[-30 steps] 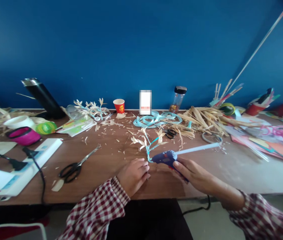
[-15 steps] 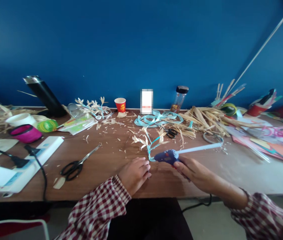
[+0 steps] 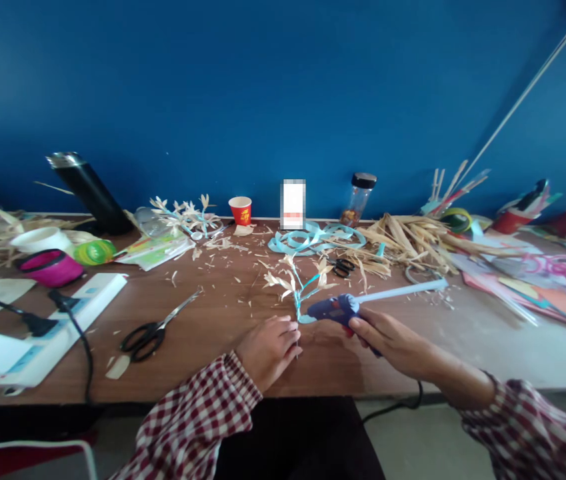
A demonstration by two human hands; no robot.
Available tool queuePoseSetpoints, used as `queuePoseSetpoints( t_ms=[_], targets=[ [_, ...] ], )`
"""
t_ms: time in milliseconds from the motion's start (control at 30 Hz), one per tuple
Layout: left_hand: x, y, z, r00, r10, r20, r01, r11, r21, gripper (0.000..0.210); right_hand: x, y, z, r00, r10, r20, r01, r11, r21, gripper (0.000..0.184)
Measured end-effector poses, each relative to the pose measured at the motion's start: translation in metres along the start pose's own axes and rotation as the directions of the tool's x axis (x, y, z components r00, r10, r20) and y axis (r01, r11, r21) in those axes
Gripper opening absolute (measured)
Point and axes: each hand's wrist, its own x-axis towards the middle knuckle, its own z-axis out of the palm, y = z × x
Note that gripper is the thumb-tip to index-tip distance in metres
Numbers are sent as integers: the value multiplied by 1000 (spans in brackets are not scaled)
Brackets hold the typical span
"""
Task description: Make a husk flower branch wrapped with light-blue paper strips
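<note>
My left hand (image 3: 271, 350) is closed on the thin stem of a handmade flower spray (image 3: 297, 287). The spray has pale husk-like petals and a stem wrapped in light blue ribbon, and it lies on the brown table (image 3: 213, 340). Wrapped round the handle of a blue hot glue gun (image 3: 331, 309) is my right hand (image 3: 387, 337). The gun's nozzle points left at the lower wrapped stem, near a short ribbon end (image 3: 307, 319); whether they touch I cannot tell. A long glue stick (image 3: 403, 291) juts from the gun's back.
Black-handled scissors (image 3: 145, 340) lie left of my hands, beside a white power strip (image 3: 77, 327). Behind the spray are small scissors (image 3: 341, 267), coiled blue ribbon (image 3: 283, 241) and dried husks (image 3: 403, 237). A red paper cup (image 3: 241, 211) and a bottle (image 3: 361, 197) stand near the wall.
The glue gun in my right hand has shifted slightly and its back end with the glue stick has tipped up a little. My left hand and the flower spray stay in place.
</note>
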Motion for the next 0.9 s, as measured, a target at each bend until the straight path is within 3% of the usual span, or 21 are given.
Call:
queuePoseSetpoints(
  t_ms=[367, 500, 900],
  targets=[
    [-1, 0, 3, 1000, 3, -27, -3, 1000, 1, 14, 3, -3, 4, 997, -53, -50, 54, 998, 20, 20],
    [-3, -1, 5, 999, 10, -51, -10, 1000, -7, 14, 4, -4, 5, 999, -50, 5, 50, 999, 9, 24],
    [-1, 0, 1, 999, 3, -47, -3, 1000, -12, 14, 6, -5, 6, 999, -36, -15, 36, 999, 10, 26]
  ],
)
